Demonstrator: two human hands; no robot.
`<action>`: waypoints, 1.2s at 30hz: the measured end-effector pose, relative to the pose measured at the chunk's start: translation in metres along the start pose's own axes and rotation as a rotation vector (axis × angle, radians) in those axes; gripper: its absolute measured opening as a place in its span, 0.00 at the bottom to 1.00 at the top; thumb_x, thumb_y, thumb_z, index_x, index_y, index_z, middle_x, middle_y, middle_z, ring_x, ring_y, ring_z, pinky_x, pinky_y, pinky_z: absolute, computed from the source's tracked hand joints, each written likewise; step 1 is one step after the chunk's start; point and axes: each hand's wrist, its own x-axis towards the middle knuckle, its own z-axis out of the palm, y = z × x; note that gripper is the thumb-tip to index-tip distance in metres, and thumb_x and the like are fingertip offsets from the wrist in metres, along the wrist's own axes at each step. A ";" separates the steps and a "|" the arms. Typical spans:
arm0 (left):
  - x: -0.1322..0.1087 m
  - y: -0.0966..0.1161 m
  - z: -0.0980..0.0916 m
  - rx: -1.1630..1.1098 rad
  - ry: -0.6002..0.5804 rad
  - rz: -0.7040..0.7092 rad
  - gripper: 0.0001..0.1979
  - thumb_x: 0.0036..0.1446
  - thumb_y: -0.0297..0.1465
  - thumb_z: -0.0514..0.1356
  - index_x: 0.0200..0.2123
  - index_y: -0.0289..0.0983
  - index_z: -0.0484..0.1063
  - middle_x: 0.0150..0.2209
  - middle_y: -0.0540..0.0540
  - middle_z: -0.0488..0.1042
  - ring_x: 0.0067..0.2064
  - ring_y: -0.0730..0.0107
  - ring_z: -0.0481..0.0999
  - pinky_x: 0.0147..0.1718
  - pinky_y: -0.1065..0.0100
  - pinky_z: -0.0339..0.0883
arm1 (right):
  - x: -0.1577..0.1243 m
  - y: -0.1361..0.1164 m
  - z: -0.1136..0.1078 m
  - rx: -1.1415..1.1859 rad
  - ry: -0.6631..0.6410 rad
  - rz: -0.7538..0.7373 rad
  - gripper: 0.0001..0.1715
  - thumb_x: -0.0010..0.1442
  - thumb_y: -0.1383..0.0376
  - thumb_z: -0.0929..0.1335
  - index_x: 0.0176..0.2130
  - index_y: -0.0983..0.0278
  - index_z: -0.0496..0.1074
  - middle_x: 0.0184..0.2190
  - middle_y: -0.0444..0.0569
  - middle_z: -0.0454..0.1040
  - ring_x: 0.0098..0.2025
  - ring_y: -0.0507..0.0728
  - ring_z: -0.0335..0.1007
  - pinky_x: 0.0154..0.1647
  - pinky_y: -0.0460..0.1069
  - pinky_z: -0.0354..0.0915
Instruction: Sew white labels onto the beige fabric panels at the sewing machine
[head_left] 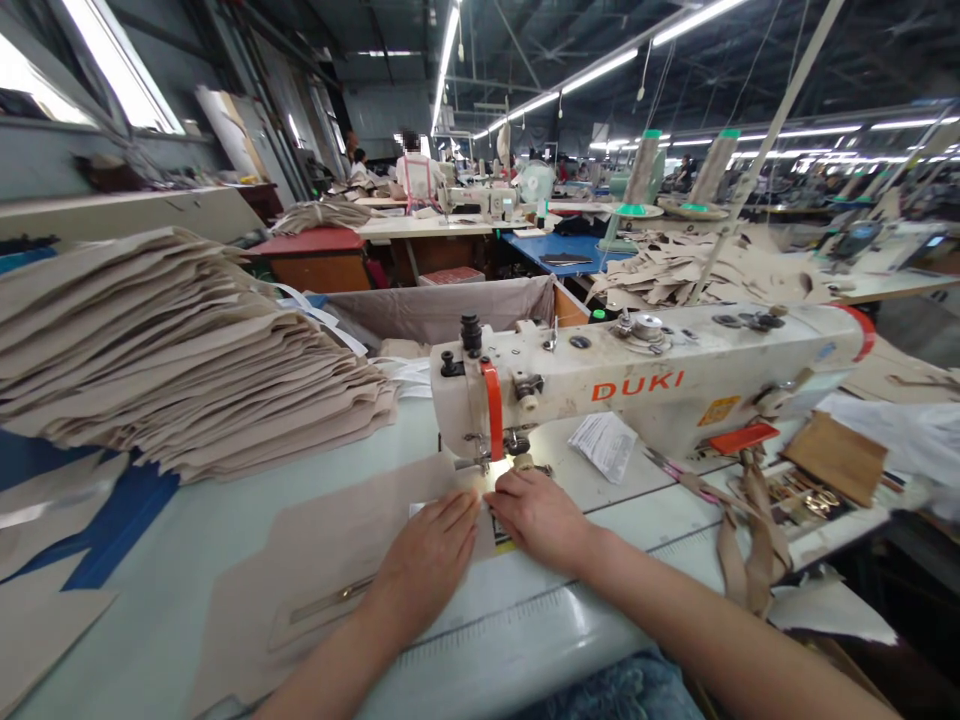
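Observation:
A beige cut fabric piece [330, 550] with a sewn zipper lies flat on the pale sewing table [195, 520]. My left hand [427, 560] presses flat on its right end, fingers stretched toward the needle. My right hand [536, 515] rests beside it, fingers curled down on the fabric edge just under the lit presser foot [501, 462]. The white sewing machine [645, 385] marked DUKI stands right behind both hands. A small white label shows between my hands.
A tall stack of beige cut pieces [172, 350] fills the table's left. A fabric-lined bin [450, 305] sits behind the machine. Scissors and beige strips [757, 530] lie at the right edge, with a paper slip [604, 445] under the machine arm. Other people work at distant tables [416, 175].

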 end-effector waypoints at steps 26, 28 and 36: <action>0.011 -0.013 0.015 -0.162 -0.031 -0.087 0.19 0.65 0.28 0.45 0.49 0.31 0.73 0.49 0.38 0.77 0.49 0.60 0.75 0.48 0.58 0.70 | 0.004 0.005 0.006 0.074 0.132 0.047 0.14 0.66 0.69 0.60 0.39 0.68 0.74 0.35 0.52 0.73 0.37 0.58 0.64 0.40 0.51 0.60; 0.012 -0.013 0.015 -0.154 -0.030 -0.084 0.19 0.65 0.28 0.45 0.48 0.29 0.73 0.48 0.38 0.77 0.49 0.60 0.75 0.48 0.58 0.70 | 0.004 0.005 0.006 0.078 0.145 0.046 0.14 0.66 0.69 0.60 0.39 0.68 0.74 0.34 0.52 0.73 0.37 0.58 0.64 0.39 0.51 0.60; 0.015 -0.018 0.015 -0.161 -0.024 -0.047 0.19 0.65 0.27 0.44 0.48 0.30 0.73 0.48 0.38 0.77 0.49 0.61 0.75 0.48 0.59 0.71 | 0.005 0.005 0.010 0.036 0.140 0.048 0.12 0.65 0.69 0.61 0.37 0.67 0.73 0.34 0.51 0.72 0.38 0.58 0.64 0.39 0.51 0.59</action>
